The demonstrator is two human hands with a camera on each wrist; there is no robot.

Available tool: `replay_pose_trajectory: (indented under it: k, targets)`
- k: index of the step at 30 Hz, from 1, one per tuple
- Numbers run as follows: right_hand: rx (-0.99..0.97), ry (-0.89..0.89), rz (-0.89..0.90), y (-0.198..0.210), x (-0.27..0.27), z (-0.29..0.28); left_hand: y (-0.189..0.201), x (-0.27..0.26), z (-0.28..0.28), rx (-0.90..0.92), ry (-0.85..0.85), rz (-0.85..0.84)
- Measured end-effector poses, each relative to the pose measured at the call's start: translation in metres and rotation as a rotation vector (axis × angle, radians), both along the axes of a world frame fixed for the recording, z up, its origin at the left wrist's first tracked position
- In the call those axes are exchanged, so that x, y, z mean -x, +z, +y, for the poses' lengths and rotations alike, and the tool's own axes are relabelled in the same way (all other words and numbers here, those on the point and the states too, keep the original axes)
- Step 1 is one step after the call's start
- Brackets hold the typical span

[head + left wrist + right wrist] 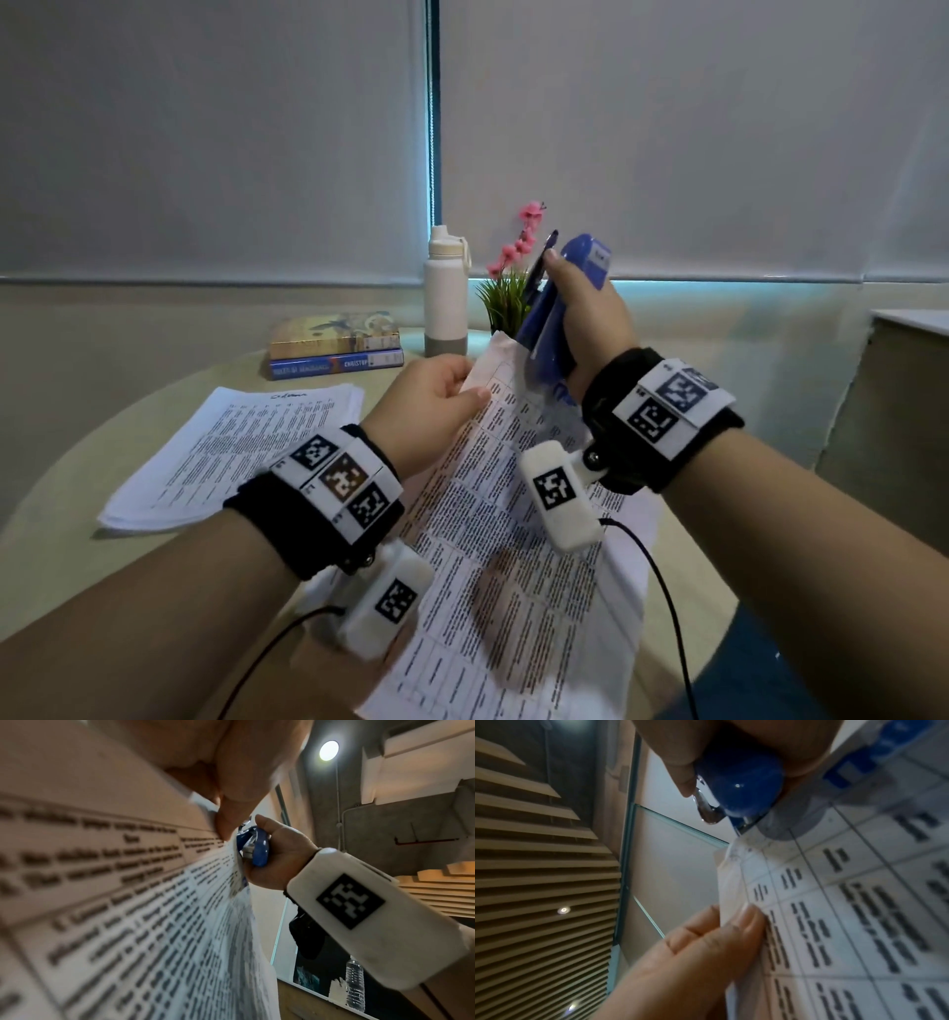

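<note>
Printed white paper sheets (pixel 513 514) hang raised over the bench (pixel 67 545), my left hand (pixel 431 406) pinching their top edge, my right hand (pixel 590 318) gripping the blue plastic stapler (pixel 552 329) at the corner. No staple shows, so I judge the squeeze is yet to come. Only the right wrist view shows the stapler meeting the corner. Only the head view shows the spare stack of printed paper (pixel 231 452).

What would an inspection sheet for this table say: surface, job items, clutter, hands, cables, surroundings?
Surface: round beige table, partly covered by paper.
Job's things: printed sheets held up; blue stapler at their top corner.
Clutter: paper stack, two books, white bottle, flowering plant.
Hands: left hand pinches the sheets' edge; right hand grips the stapler.
Cables: one black cable trails from each wrist.
Surroundings: closed roller blinds.
</note>
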State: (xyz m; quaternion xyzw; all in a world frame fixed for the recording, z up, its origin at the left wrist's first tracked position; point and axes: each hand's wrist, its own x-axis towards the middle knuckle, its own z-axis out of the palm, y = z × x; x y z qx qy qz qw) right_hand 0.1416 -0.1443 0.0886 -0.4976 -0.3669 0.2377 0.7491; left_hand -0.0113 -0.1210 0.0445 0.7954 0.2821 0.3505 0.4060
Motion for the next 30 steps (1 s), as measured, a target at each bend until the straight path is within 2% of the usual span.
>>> replay_pose_trajectory:
  k: [11,20,25,30]
  targets:
    - [-0.07,-0.071,-0.155,0.001,0.024,0.0,0.002,-0.002,-0.006,-0.033,-0.013,-0.006]
    - [-0.184,-0.111,-0.158,0.001,0.029,0.002,0.005,0.0,-0.01,-0.117,-0.048,0.025]
    - [-0.128,-0.097,-0.105,0.008,0.018,-0.005,0.001,0.007,-0.003,-0.165,-0.075,0.091]
    - [0.041,-0.012,0.016,0.011,-0.038,-0.016,-0.01,0.032,0.016,-0.084,0.029,0.097]
